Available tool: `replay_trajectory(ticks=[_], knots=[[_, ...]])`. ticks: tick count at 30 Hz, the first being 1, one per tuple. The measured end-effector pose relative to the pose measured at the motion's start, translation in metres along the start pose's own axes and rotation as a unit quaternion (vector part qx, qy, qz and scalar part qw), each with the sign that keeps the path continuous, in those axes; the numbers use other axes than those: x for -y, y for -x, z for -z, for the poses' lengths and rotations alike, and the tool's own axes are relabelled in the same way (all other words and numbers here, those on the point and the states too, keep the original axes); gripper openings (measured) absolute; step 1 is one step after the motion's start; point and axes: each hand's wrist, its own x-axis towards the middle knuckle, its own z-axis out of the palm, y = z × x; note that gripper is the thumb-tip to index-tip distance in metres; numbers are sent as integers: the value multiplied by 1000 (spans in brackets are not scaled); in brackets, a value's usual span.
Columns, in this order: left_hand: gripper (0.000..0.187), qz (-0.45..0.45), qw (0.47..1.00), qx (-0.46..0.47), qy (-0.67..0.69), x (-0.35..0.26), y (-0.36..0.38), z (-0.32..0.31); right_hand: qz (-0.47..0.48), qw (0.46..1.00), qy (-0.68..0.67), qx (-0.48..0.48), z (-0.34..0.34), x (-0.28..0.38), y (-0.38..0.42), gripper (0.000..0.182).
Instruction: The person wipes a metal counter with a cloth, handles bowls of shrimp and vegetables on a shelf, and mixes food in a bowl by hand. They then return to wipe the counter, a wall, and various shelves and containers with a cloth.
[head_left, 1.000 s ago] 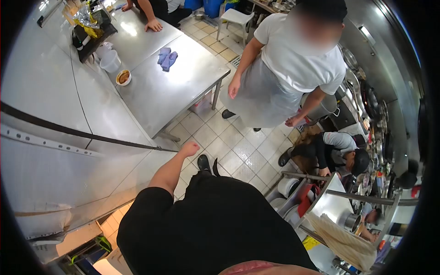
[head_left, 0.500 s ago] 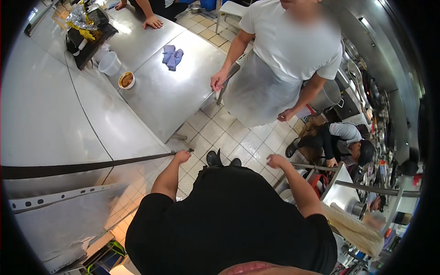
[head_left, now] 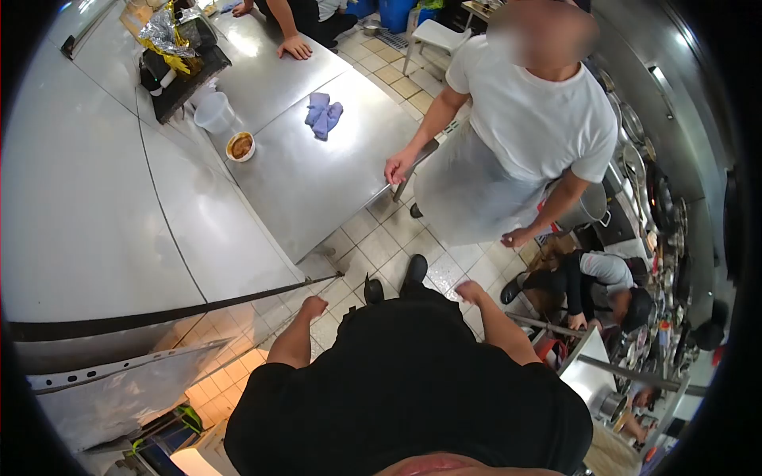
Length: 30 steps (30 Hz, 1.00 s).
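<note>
My left hand [head_left: 315,306] hangs low on the left, fingers curled in, with nothing seen in it. It is nearest the dark edge strip [head_left: 238,299] of the white panel and does not appear to touch it. My right hand [head_left: 470,292] hangs at the right over the floor, loosely closed, and no object shows in it. Ahead to the left stands a steel table [head_left: 317,190]. On it lie a crumpled blue cloth [head_left: 324,117] and a tub of brown food [head_left: 240,147], beside a translucent plastic container [head_left: 214,113].
A person in a white shirt and clear apron [head_left: 468,190] stands ahead, by the table's corner. Another person [head_left: 607,274] crouches at the right near a steel shelf [head_left: 591,361]. Someone's hand [head_left: 294,47] rests on the table's far end. Tiled floor [head_left: 381,246] runs between.
My view has shifted, so the table and people appear farther right and lower. My right foot has stepped forward. My left hand now appears clear of the dark edge strip.
</note>
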Motion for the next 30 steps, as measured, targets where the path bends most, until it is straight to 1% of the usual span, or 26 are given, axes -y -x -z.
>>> replay_trajectory(ticks=[1, 2, 3, 4, 6, 8, 9, 11, 12, 13, 14, 15, 16, 17, 18, 19, 20, 22, 23, 25, 26, 27, 29, 30], knots=[[31, 84, 993, 24, 81, -5, 5, 3, -190, 944, -263, 59, -12, -17, 6, 34], [31, 166, 972, 47, 162, -12, 12, 10, -184, 957, -184, 129, 5, -12, 9, 38], [31, 244, 937, 69, 242, -19, 14, 15, -253, 933, -242, 80, 24, 5, 35, 26], [32, 258, 929, 66, 257, -23, 12, 17, -198, 957, -192, 86, 23, -8, 28, 26], [34, 286, 912, 62, 287, -33, 8, 21, -76, 993, -76, 55, 35, -26, 18, 26], [34, 296, 905, 28, 305, -50, -4, 33, 58, 997, 53, -18, 57, -32, 3, 26], [34, 300, 901, 12, 312, -62, -11, 45, 47, 998, -5, -48, 69, -32, -6, 27], [34, 186, 965, 13, 185, -88, -37, 75, 23, 987, -122, -103, 95, -31, -22, 29], [35, 126, 985, 16, 120, -102, -54, 92, -18, 978, -185, -98, 114, -24, -25, 32], [35, 136, 974, 12, 181, -118, -72, 107, -60, 963, -245, -91, 141, -14, -27, 36], [36, 146, 959, 9, 241, -134, -89, 124, -48, 960, -261, -84, 157, -13, -40, 39], [37, 92, 970, -12, 226, -152, -103, 142, -36, 957, -277, -77, 171, -14, -52, 44], [39, 84, 968, -31, 233, -180, -108, 168, -28, 955, -282, -87, 186, -14, -63, 44], [34, 60, 958, -25, 279, -207, -111, 198, -20, 953, -286, -97, 200, -15, -73, 45], [32, 98, 939, -23, 329, -253, -98, 243, -16, 953, -285, -100, 211, -18, -85, 45], [27, 41, 933, -57, 352, -261, -110, 256, -13, 954, -282, -104, 221, -23, -96, 46], [25, 5, 928, -67, 367, -275, -113, 279, -9, 957, -271, -102, 235, -25, -101, 45], [28, -27, 897, -161, 411, -273, -141, 296, -1, 964, -247, -104, 268, -31, -109, 42], [31, -43, 877, -207, 431, -270, -155, 304, -14, 956, -276, -96, 278, -39, -117, 40], [29, -22, 861, -313, 400, -262, -171, 332, -45, 938, -334, -82, 288, -61, -141, 36], [27, 12, 858, -339, 387, -255, -177, 350, -56, 940, -323, -100, 292, -75, -150, 33], [25, 46, 853, -362, 373, -245, -183, 367, -71, 943, -311, -96, 295, -88, -156, 33], [24, 45, 827, -463, 316, -219, -197, 397, -102, 947, -292, -91, 307, -116, -165, 32], [24, 9, 808, -531, 255, -202, -203, 413, -101, 959, -250, -90, 320, -123, -156, 31]])
